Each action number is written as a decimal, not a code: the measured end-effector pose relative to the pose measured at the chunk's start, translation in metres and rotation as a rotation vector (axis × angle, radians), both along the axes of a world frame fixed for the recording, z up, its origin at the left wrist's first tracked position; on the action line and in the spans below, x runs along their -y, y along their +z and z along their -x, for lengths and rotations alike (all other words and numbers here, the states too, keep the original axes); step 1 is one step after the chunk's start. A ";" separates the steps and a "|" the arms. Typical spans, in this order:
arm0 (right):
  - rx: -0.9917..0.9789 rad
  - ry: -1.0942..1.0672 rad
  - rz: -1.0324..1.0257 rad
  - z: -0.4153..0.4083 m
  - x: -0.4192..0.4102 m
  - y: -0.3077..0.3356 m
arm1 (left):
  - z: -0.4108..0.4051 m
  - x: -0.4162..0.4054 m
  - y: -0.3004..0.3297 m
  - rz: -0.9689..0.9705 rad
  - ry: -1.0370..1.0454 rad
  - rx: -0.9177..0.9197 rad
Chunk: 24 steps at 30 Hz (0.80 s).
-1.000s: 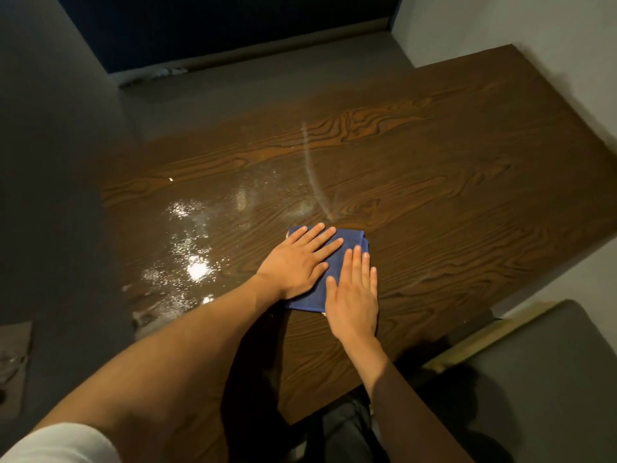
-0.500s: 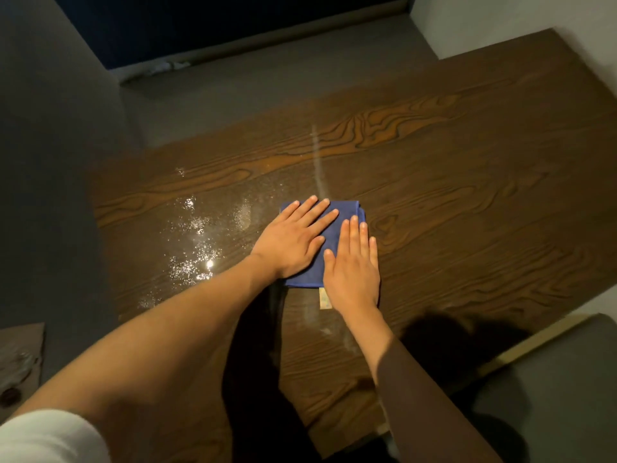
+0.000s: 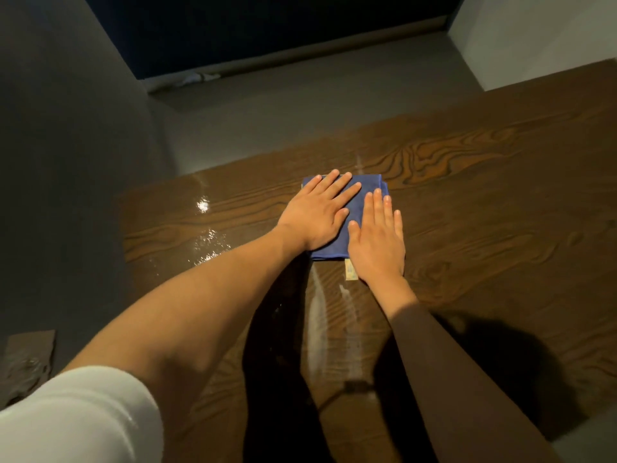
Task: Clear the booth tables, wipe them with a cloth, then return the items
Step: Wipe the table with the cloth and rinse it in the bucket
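Step in hand: wiping, judged from both palms lying flat on the blue cloth (image 3: 354,208) at the centre of the frame.
Left hand (image 3: 317,213): fingers spread and straight, pressing the left half of the cloth; nothing pinched, so this grip is apart.
Right hand (image 3: 377,238): flat as well, fingers together and extended, covering the cloth's right lower part; also apart, holding only by pressure.
Cloth: folded into a rough square on the wooden table (image 3: 500,228), near the table's far edge; a small pale tag (image 3: 350,272) pokes out at its near edge, just beside the right wrist.
Table: no dishes or other items visible on it; wet speckles (image 3: 207,242) glint at left centre, and pale streaks (image 3: 317,322) run toward the lower middle of the frame.
Seat: grey bench surface (image 3: 283,111) beyond the table, upper centre.
Risk, slipping: with no pinch on the fabric, a fast push could let the palms slide over the cloth and leave it behind or bunched.
Risk, edge: the cloth lies close to the far edge; a longer push could carry it or the moisture off onto the seat.
Risk, missed patch: the wet speckles at left lie outside the cloth's present lane and may dry as marks.
Risk, streaks: a damp fold may only smear.
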State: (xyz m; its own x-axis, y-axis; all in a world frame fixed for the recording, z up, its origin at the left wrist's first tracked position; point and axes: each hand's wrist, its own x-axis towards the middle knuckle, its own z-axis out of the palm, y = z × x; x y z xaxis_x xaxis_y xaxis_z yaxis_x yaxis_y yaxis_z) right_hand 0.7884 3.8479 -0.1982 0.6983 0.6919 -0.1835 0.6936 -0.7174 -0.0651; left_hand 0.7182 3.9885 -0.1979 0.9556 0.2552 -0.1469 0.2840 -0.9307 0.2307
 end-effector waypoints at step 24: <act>0.003 -0.070 -0.017 0.089 -0.132 0.002 | 0.078 -0.132 -0.007 -0.008 -0.058 0.003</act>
State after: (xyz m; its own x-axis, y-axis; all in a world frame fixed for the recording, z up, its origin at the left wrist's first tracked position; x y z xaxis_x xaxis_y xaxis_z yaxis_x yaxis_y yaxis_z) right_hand 0.6992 3.9801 -0.1960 0.7458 0.6442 -0.1699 0.6418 -0.7631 -0.0760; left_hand 0.6400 4.1206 -0.2052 0.9693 0.2005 -0.1424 0.2289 -0.9473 0.2240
